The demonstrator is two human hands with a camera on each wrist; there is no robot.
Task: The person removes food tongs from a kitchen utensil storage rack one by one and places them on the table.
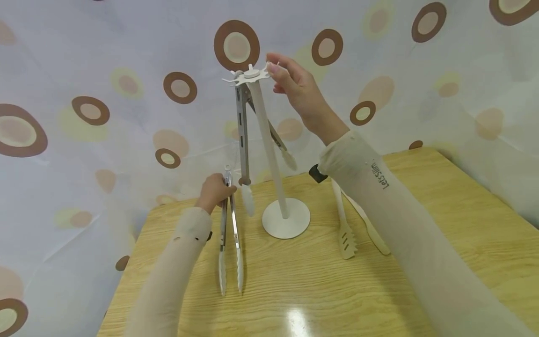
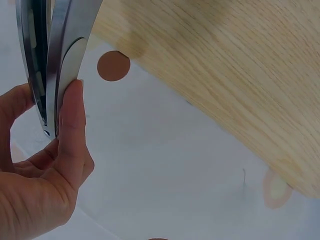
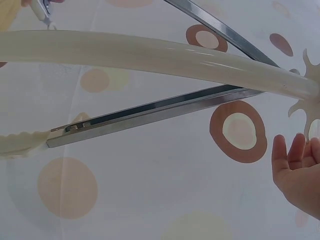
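Observation:
A white utensil stand (image 1: 266, 135) with a round base and a ring of hooks on top stands on the table. A pair of steel tongs (image 1: 243, 135) with pale tips hangs from it, arms spread. My left hand (image 1: 214, 191) grips the upper end of a second pair of metal tongs (image 1: 236, 229), whose white tips point down toward me; the left wrist view shows fingers and thumb on either side of the tongs (image 2: 75, 40). Up at the stand's top, my right hand (image 1: 296, 89) pinches a hook at the right side. In the right wrist view, its fingertips (image 3: 297, 145) meet the hook.
To the right on the wooden table (image 1: 294, 276) lie a pale slotted utensil (image 1: 346, 238) and another pale utensil (image 1: 375, 234), partly behind my right sleeve. A patterned cloth (image 1: 139, 61) hangs just behind the table's back edge.

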